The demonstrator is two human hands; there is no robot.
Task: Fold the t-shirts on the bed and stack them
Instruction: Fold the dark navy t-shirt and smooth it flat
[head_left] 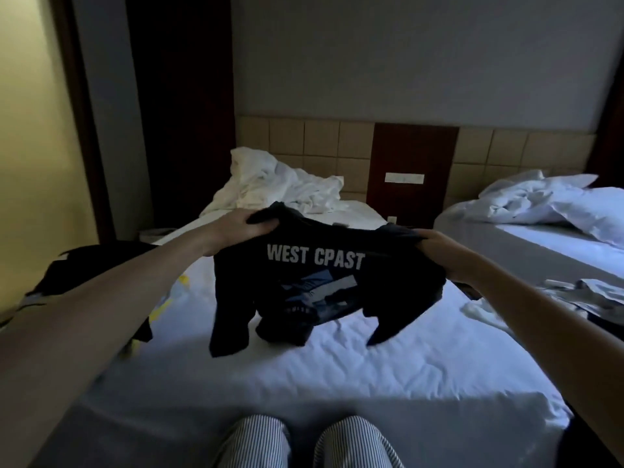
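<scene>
Holding a dark t-shirt (320, 282) above the bed (337, 383), the left hand (239, 231) and right hand (435, 246) each curl their fingers around a bunched shoulder; its hem brushes the sheet.

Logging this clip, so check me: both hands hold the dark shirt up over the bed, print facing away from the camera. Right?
No. In the head view the print on the shirt faces the camera. The left hand and right hand do hold it up over the bed.
</scene>
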